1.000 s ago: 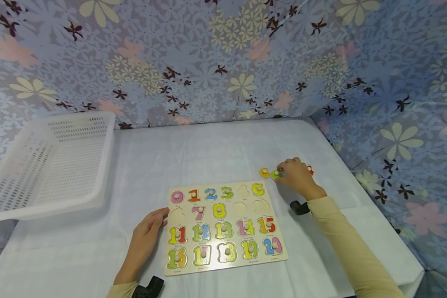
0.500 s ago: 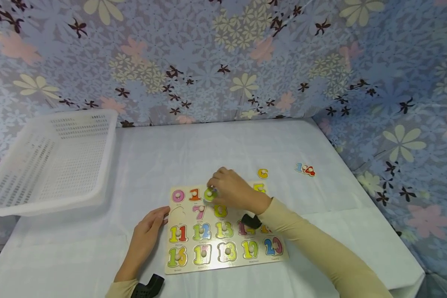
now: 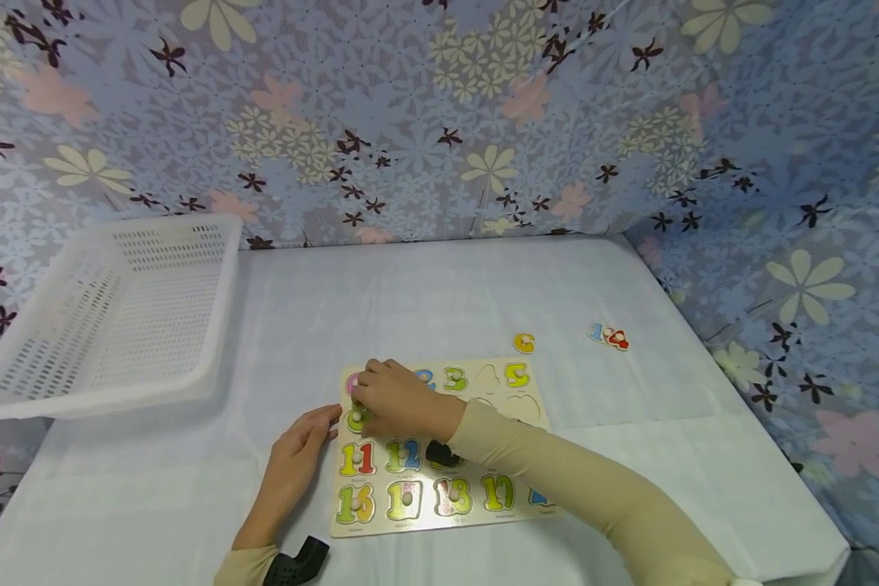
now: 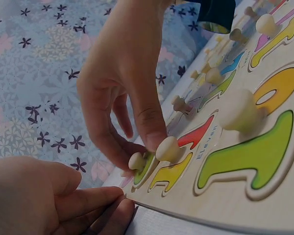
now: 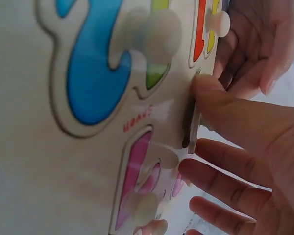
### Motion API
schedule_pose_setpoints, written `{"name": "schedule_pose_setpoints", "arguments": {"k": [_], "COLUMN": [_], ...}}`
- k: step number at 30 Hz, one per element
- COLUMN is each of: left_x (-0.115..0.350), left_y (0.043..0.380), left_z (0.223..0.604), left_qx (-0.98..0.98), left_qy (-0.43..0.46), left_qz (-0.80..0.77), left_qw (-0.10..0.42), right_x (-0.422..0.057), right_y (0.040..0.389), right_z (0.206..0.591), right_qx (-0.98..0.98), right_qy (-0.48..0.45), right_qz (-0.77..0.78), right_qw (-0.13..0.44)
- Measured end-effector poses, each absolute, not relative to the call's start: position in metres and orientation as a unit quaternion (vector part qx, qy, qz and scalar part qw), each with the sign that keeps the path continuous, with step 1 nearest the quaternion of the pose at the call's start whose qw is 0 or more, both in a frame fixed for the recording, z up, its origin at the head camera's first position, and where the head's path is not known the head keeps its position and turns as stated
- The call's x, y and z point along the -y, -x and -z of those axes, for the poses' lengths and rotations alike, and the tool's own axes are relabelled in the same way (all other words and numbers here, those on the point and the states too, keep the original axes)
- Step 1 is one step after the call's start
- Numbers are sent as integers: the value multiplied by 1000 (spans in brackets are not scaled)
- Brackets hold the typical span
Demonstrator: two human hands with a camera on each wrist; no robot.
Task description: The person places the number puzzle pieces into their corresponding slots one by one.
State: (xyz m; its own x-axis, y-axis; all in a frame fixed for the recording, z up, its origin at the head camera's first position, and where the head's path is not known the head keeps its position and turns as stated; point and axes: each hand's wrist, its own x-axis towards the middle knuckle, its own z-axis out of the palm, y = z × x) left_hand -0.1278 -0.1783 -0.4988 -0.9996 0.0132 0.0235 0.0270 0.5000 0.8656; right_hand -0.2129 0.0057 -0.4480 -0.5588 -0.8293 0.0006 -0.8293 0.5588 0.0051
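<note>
A wooden number puzzle board point(image 3: 381, 527) lies on the white-covered table, most of its recesses filled with knobbed number pieces. My right hand point(image 3: 404, 400) is over its left part, thumb and fingers pinching a green number piece point(image 3: 356, 420) at the recess in the second row's left end. In the left wrist view that green piece point(image 4: 144, 169) is close over the board, beside the 11 point(image 4: 171, 171). My left hand point(image 3: 297, 449) rests with its extended fingers against the board's left edge. The 4 recess point(image 3: 487, 376) is bare.
A yellow 6-shaped piece point(image 3: 524, 343) lies behind the board. Farther right, a red 4 point(image 3: 618, 338) overlaps a piece with a blue 1 point(image 3: 596, 332). A white plastic basket point(image 3: 216, 325) stands at the left, and a floral cloth point(image 3: 439, 122) hangs behind the table.
My right hand has picked up the green piece from beside the yellow one and carried it left across the board to the second row's left end. My left hand stays at the edge.
</note>
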Motion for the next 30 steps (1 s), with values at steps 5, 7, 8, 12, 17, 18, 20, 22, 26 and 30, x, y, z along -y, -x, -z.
{"name": "schedule_pose_setpoints", "arguments": {"k": [5, 7, 8, 12, 17, 18, 20, 22, 26, 30], "left_x": [178, 178, 178, 178, 177, 177, 176, 176, 176, 176], "left_y": [128, 127, 127, 127, 127, 127, 127, 126, 125, 125], "left_z": [498, 497, 497, 496, 496, 496, 496, 495, 495, 495], "left_qx": [869, 869, 868, 866, 865, 864, 864, 864, 865, 868], "left_qy": [10, 9, 8, 8, 9, 8, 6, 6, 8, 4], "left_qz": [495, 496, 497, 500, 503, 503, 504, 504, 501, 496], "left_qw": [5, 4, 4, 6, 6, 4, 0, -4, -4, -6], "right_x": [-3, -2, -2, -3, -24, -32, -51, -73, -120, -164], "right_y": [212, 210, 210, 210, 212, 213, 215, 218, 223, 229], "right_z": [449, 447, 446, 444, 436, 435, 433, 434, 440, 445], "right_qx": [876, 876, 877, 883, 889, 890, 893, 899, 917, 934], "right_qy": [-481, -481, -480, -468, -455, -450, -437, -413, -358, -303], "right_qz": [-14, -20, -21, -36, -58, -69, -107, -145, -176, -180], "right_qw": [13, 9, 8, 0, 3, 4, 4, 5, 23, 51]}}
